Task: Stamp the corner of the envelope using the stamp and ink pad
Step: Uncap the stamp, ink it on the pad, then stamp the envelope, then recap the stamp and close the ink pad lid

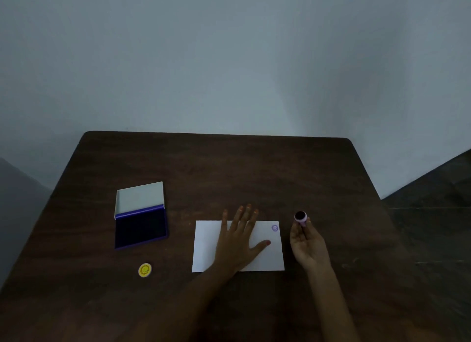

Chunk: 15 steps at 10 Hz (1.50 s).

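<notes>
Dim room, bare pale wall behind a dark wooden table [229, 168]. White envelope [267, 255] lay near the front edge, a small purple imprint [274, 228] already showing in its far right corner — the stamping step looked done. Left hand [237, 244] lay flat on the envelope, fingers spread, pinning it. Right hand [307, 244] was just beside the envelope's right edge, palm up, fingers closed around the stamp [300, 218], its inked face tilted up toward the camera. Ink pad [141, 229] sat open, well to the left; a yellow smiley cap [145, 269] lay near it. Likely next — set the stamp down, possibly recap it.
</notes>
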Motion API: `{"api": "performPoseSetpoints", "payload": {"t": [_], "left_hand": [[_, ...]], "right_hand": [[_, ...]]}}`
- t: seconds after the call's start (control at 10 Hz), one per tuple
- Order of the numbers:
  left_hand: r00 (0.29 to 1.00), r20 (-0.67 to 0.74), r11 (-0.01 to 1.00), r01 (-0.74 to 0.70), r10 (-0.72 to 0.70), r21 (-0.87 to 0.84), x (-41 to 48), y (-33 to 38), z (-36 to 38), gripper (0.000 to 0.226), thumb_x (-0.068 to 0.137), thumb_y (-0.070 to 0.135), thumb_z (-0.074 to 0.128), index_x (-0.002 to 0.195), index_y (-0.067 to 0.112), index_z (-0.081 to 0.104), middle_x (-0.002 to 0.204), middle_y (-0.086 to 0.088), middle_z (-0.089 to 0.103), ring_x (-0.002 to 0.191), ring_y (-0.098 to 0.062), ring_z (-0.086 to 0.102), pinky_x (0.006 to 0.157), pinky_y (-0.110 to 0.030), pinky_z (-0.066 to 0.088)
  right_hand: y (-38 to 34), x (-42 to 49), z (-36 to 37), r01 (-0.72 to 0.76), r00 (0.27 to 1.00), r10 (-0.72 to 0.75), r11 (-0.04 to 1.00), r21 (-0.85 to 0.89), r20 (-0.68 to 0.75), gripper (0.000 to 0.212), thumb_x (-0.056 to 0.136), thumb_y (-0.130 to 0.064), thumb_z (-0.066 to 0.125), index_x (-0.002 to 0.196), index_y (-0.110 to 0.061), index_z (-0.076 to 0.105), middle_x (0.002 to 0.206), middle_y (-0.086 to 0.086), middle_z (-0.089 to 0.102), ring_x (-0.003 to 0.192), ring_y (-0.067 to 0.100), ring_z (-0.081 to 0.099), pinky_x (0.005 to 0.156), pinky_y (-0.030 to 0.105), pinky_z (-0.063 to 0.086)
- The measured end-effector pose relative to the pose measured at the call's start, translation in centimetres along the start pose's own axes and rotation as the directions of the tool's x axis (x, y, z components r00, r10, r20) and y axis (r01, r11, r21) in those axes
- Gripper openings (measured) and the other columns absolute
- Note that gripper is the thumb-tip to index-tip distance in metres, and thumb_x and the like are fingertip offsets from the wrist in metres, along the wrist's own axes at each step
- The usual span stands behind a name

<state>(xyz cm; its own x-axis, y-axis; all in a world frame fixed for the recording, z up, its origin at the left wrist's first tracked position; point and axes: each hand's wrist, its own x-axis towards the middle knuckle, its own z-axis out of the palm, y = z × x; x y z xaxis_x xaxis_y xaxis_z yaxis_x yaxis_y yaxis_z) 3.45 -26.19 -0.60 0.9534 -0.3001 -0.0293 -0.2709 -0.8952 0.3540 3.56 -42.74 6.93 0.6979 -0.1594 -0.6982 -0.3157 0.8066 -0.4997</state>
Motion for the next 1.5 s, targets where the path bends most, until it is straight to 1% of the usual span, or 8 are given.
{"api": "performPoseSetpoints", "payload": {"t": [0.2, 0.4, 0.7, 1.1, 1.2, 1.3, 1.4, 1.5], "left_hand": [[0.983, -0.147, 0.987, 0.087, -0.107, -0.138, -1.6, -3.7, -4.0, 0.051, 0.093, 0.043, 0.038, 0.138, 0.019, 0.031, 0.149, -0.007, 0.033, 0.14, -0.019, 0.018, 0.112, -0.037, 0.001], [0.932, -0.284, 0.966, 0.171, -0.223, -0.195, -6.7, -8.8, -6.6, 0.022, 0.088, 0.011, 0.055, 0.109, 0.009, 0.059, 0.112, -0.014, 0.064, 0.108, -0.026, 0.058, 0.097, -0.035, 0.04], [0.889, -0.199, 0.903, 0.371, -0.413, -0.217, -14.8, -14.4, -7.2, 0.043, 0.086, 0.037, 0.056, 0.125, 0.02, 0.048, 0.127, -0.002, 0.055, 0.115, -0.014, 0.049, 0.097, -0.029, 0.037], [0.929, -0.018, 0.89, 0.349, -0.37, -0.295, -16.5, -14.7, -6.8, 0.034, 0.09, 0.022, 0.053, 0.122, 0.01, 0.053, 0.128, -0.011, 0.047, 0.115, -0.021, 0.044, 0.096, -0.025, 0.033], [0.867, -0.018, 0.752, 0.421, -0.498, -0.507, -16.2, -14.1, -7.8, 0.026, 0.088, 0.016, 0.057, 0.112, 0.007, 0.061, 0.118, -0.013, 0.058, 0.106, -0.022, 0.054, 0.093, -0.027, 0.04], [0.707, 0.202, 0.292, 0.51, -0.677, -0.809, -16.2, -13.3, -9.4, 0.021, 0.087, 0.014, 0.059, 0.107, 0.013, 0.063, 0.113, -0.008, 0.064, 0.098, -0.015, 0.06, 0.088, -0.029, 0.048], [0.647, 0.493, -0.306, 0.387, -0.582, -0.87, -16.3, -12.9, -10.9, 0.019, 0.086, 0.011, 0.059, 0.104, 0.007, 0.064, 0.107, -0.014, 0.064, 0.096, -0.02, 0.061, 0.08, -0.028, 0.053], [0.68, 0.573, -0.561, 0.28, -0.457, -0.779, -16.5, -13.0, -12.0, 0.021, 0.086, 0.009, 0.058, 0.105, 0.003, 0.063, 0.106, -0.018, 0.065, 0.099, -0.025, 0.062, 0.076, -0.029, 0.054]], "right_hand": [[2.5, -1.7, 2.9, -0.095, 0.994, 0.087, 0.987, 0.131, 0.063, 0.011, 0.089, -0.008, 0.05, 0.087, -0.006, 0.06, 0.084, 0.009, 0.067, 0.079, 0.013, 0.064, 0.055, 0.021, 0.058], [6.9, -3.1, 5.5, -0.192, 0.976, 0.182, 0.978, 0.082, 0.12, 0.007, 0.086, -0.004, 0.055, 0.09, -0.003, 0.061, 0.094, 0.012, 0.064, 0.086, 0.017, 0.061, 0.054, 0.024, 0.059], [15.3, -5.0, 7.5, -0.26, 0.925, 0.313, 0.935, -0.242, 0.214, 0.03, 0.091, -0.006, 0.045, 0.121, -0.004, 0.047, 0.06, -0.001, 0.074, 0.062, 0.006, 0.069, 0.061, 0.016, 0.056], [20.5, -6.6, 7.6, -0.374, 0.895, 0.423, 0.883, -0.284, 0.138, 0.036, 0.088, -0.001, 0.047, 0.124, -0.003, 0.048, 0.113, 0.017, 0.059, 0.097, 0.023, 0.059, 0.072, 0.028, 0.057], [20.6, -6.7, 7.6, -0.366, 0.899, 0.42, 0.877, -0.311, 0.126, 0.035, 0.089, -0.001, 0.047, 0.124, -0.003, 0.048, 0.126, 0.018, 0.054, 0.102, 0.023, 0.057, 0.087, 0.036, 0.047], [20.6, -7.0, 7.5, -0.346, 0.9, 0.41, 0.877, -0.334, 0.144, 0.033, 0.089, -0.003, 0.048, 0.122, -0.003, 0.049, 0.118, 0.016, 0.058, 0.096, 0.022, 0.06, 0.066, 0.027, 0.058], [20.3, -7.3, 7.7, -0.31, 0.888, 0.406, 0.876, -0.368, 0.216, 0.034, 0.091, -0.004, 0.044, 0.125, -0.002, 0.047, 0.116, 0.018, 0.059, 0.097, 0.022, 0.06, 0.062, 0.024, 0.058], [20.4, -7.7, 8.1, -0.131, 0.898, 0.33, 0.832, -0.539, 0.291, 0.038, 0.093, -0.001, 0.038, 0.131, 0.0, 0.038, 0.14, 0.023, 0.04, 0.127, 0.034, 0.042, 0.089, 0.025, 0.049]]}}
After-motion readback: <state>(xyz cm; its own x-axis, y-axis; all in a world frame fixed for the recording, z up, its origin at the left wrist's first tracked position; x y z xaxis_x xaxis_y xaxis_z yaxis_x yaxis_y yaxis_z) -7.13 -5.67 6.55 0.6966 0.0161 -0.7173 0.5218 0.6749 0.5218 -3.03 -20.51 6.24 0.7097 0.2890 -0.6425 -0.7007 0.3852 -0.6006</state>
